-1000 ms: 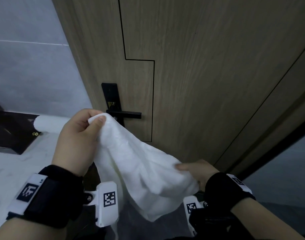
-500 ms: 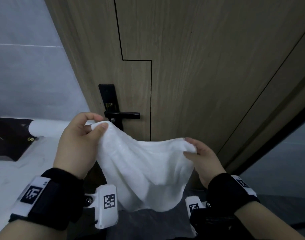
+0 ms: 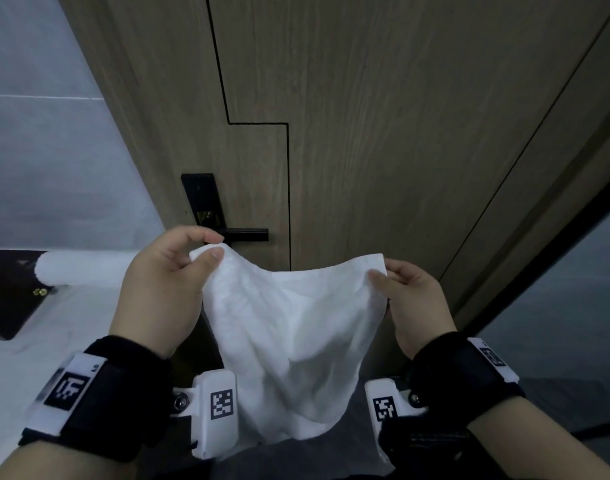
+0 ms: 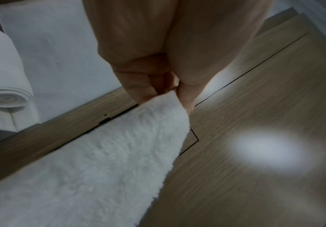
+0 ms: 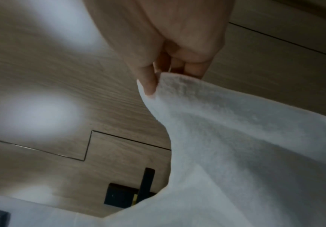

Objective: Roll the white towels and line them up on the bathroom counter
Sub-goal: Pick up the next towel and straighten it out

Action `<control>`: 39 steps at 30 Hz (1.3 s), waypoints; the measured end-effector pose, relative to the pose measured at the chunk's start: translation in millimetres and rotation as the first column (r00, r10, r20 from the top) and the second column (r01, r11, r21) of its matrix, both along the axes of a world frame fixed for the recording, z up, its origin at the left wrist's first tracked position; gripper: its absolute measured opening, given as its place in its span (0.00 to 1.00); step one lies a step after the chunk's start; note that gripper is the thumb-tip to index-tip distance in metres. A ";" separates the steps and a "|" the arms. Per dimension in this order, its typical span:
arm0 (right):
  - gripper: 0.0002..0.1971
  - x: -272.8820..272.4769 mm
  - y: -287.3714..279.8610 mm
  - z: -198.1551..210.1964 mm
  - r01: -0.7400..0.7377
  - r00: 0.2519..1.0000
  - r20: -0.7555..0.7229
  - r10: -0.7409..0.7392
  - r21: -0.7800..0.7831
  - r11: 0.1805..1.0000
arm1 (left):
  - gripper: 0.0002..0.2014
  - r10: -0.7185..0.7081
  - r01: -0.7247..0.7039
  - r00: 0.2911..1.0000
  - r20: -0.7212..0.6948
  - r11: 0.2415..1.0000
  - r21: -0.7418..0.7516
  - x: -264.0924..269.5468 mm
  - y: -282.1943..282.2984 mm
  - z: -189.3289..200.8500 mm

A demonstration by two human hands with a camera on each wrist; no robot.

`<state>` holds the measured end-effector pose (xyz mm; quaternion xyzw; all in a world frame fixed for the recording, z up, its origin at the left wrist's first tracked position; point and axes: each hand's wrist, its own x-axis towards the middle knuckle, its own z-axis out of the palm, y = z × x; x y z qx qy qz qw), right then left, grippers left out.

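A white towel (image 3: 289, 334) hangs unrolled in the air in front of the wooden door, sagging in the middle. My left hand (image 3: 165, 282) pinches its upper left corner between thumb and fingers, shown close up in the left wrist view (image 4: 169, 92). My right hand (image 3: 411, 299) pinches the upper right corner, thumb on the cloth (image 5: 148, 86). The towel (image 4: 92, 169) (image 5: 245, 145) fills the lower part of both wrist views. A rolled white towel (image 3: 78, 271) lies on the white counter (image 3: 47, 341) at the left, its spiral end showing (image 4: 4, 98).
A wooden door (image 3: 383, 133) stands close ahead with a black handle (image 3: 241, 234) and lock plate (image 3: 201, 199). Grey tiled wall (image 3: 43, 150) is at the left. A dark recess (image 3: 5, 292) borders the counter at the far left. Dark floor (image 3: 556, 323) lies at the right.
My right hand has risen from the towel's lower edge to the level of the left and moved right, spreading the towel wider. The left hand keeps its pinch and has dropped a little.
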<state>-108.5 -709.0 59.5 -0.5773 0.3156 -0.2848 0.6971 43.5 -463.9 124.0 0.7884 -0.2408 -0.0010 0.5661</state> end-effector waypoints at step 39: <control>0.14 15.9 58.8 55.9 -0.330 0.937 0.087 0.339 -0.101 0.939 | 0.12 -0.281 0.293 0.956 -0.088 0.934 0.205 -29.3 -71.1 16.8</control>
